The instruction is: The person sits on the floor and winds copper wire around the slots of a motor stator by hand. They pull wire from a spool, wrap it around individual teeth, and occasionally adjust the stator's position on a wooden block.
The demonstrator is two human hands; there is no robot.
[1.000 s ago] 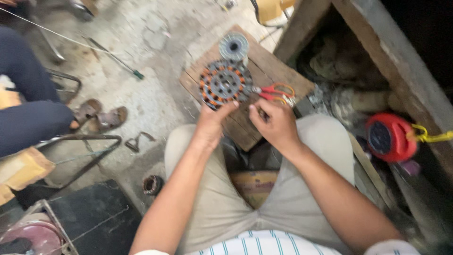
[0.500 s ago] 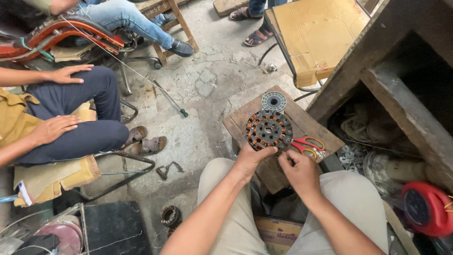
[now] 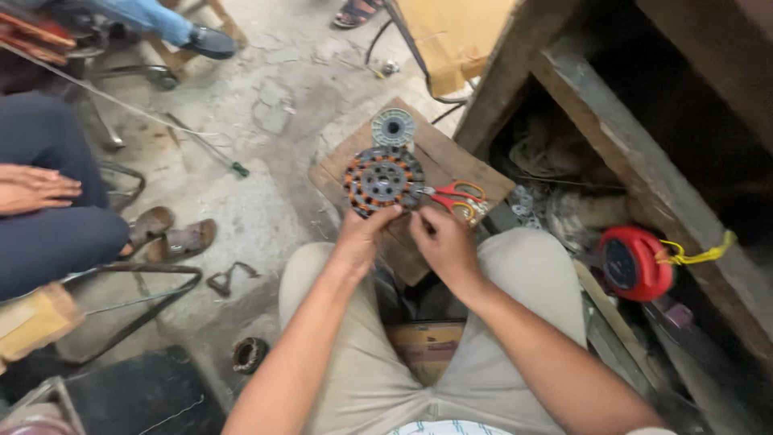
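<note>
Wooden board (image 3: 451, 165) lay tilted on the cracked concrete floor (image 3: 282, 105), its far corner at 12 o'clock near a timber post (image 3: 515, 72), with open floor from 9 to 11 o'clock. Round stator (image 3: 383, 180), wound with copper coils, rested flat at the board's centre. Left hand (image 3: 361, 238) met its rim at 6 o'clock, fingers curled against the edge; right hand (image 3: 445, 242) touched the rim at 4 o'clock, fingertips pinched together, though what they held could not be told. Smaller grey disc (image 3: 393, 126) sat at the stator's 12 o'clock, red-handled scissors (image 3: 457, 197) at its 3 o'clock. Red reel (image 3: 634, 263) lay well apart among clutter at 4 o'clock. Another person's hand (image 3: 32, 189) rested on a knee at 9 o'clock.
</note>
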